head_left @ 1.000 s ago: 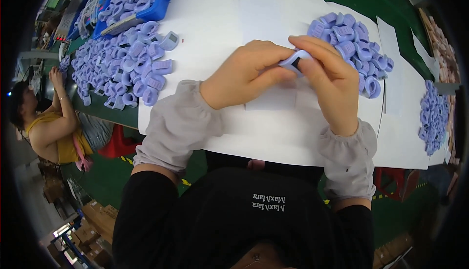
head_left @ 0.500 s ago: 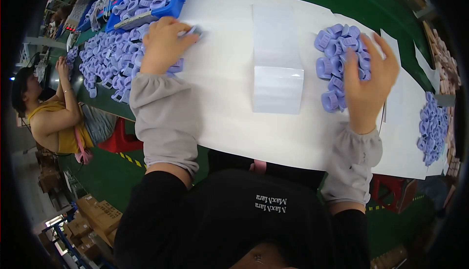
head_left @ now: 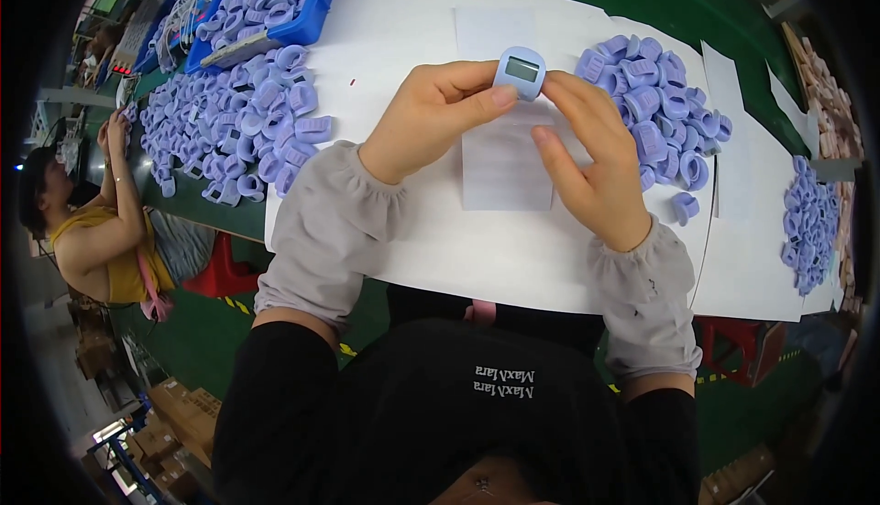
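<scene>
A light purple finger counter (head_left: pixel 521 73) with a small grey display is held over the middle of the white-covered table. My left hand (head_left: pixel 431 111) is closed on it, the thumb on its front lower edge. My right hand (head_left: pixel 596 152) is beside it with fingers stretched out and thumb apart. Its fingertips reach the counter's right edge; whether they press on it I cannot tell. Beyond the right hand lies a pile of similar purple counters (head_left: pixel 665 93). Under both hands is a translucent sheet (head_left: pixel 507 180), partly hidden by them.
At the left, a large heap of purple counters (head_left: pixel 229 125) spreads beside a blue bin (head_left: pixel 316 10) holding more. Another heap (head_left: pixel 811 230) lies far right. A person in yellow (head_left: pixel 110 239) works at the left. White paper (head_left: pixel 403 28) covers the table.
My left hand has come from the left heap to the middle with a counter. My right hand has left the right pile and moved in beside it. The right pile looks more spread out.
</scene>
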### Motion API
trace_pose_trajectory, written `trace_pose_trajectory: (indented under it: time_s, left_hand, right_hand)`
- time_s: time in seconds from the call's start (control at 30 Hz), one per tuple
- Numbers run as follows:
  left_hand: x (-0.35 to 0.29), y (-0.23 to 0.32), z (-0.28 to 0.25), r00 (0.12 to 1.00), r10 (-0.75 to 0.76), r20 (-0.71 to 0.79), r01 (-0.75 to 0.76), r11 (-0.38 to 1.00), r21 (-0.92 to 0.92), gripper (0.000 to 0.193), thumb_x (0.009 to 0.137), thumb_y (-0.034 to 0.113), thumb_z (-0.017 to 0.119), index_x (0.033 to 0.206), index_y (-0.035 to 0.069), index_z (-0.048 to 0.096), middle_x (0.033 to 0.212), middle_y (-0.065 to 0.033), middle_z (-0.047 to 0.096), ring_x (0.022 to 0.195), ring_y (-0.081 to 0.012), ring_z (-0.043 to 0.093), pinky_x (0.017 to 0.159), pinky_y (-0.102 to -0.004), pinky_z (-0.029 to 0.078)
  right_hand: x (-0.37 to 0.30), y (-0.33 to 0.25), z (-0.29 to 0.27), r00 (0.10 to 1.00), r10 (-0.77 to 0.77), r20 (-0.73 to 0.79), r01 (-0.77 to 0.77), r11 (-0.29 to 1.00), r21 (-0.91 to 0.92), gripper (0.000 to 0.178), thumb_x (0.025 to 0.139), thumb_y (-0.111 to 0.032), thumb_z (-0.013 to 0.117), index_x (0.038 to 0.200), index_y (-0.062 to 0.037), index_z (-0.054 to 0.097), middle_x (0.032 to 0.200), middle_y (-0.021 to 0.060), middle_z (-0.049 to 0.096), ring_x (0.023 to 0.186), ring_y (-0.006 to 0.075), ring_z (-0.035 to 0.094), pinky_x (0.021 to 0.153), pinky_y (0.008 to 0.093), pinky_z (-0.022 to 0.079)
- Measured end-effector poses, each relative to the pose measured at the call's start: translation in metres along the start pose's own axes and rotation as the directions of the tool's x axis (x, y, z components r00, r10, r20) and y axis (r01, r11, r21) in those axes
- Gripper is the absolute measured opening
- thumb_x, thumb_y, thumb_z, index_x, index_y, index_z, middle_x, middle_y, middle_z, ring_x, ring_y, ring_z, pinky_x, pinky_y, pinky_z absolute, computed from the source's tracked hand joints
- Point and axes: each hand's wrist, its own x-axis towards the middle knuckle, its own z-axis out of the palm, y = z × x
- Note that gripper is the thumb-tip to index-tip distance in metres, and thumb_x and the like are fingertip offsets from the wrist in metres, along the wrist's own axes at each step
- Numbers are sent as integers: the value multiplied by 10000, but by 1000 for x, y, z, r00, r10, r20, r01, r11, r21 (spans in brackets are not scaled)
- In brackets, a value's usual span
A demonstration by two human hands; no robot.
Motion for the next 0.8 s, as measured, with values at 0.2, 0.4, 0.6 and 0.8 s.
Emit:
trace_pose_trajectory:
  time_s: [0.2,0.4,0.6,0.8]
  left_hand:
    - [1,-8,0,997,64,-38,-57,986,157,318,911,172,644,1166,-18,644,1029,-69,680,928,-125,601,834,-259,477]
    - [2,-12,-5,992,123,-41,-112,972,208,296,911,181,642,1119,-28,648,1020,-76,673,951,-145,596,868,-282,468]
    - [7,-20,-7,993,120,-14,-115,976,187,360,972,178,557,1253,-47,541,1167,-96,624,1074,-142,562,941,-291,438]
    - [7,-20,-3,996,72,-49,-66,991,115,341,975,168,548,1245,-41,548,1127,-90,646,1064,-143,571,951,-285,427]
  right_hand:
    - [-6,7,-6,991,133,0,-132,983,-127,372,800,-47,662,1164,7,604,1150,153,620,1061,313,576,949,374,417]
    - [-5,1,-1,981,95,170,-36,946,-322,368,767,-84,689,1125,-34,625,1129,115,630,1088,286,561,1027,472,320]
    - [-11,7,10,958,106,265,18,903,-428,250,755,-90,707,997,-74,645,1001,43,635,1022,227,575,1017,512,323]
    - [-12,10,15,973,75,216,29,896,-443,139,748,-42,699,874,-76,651,876,24,626,912,213,590,997,467,355]
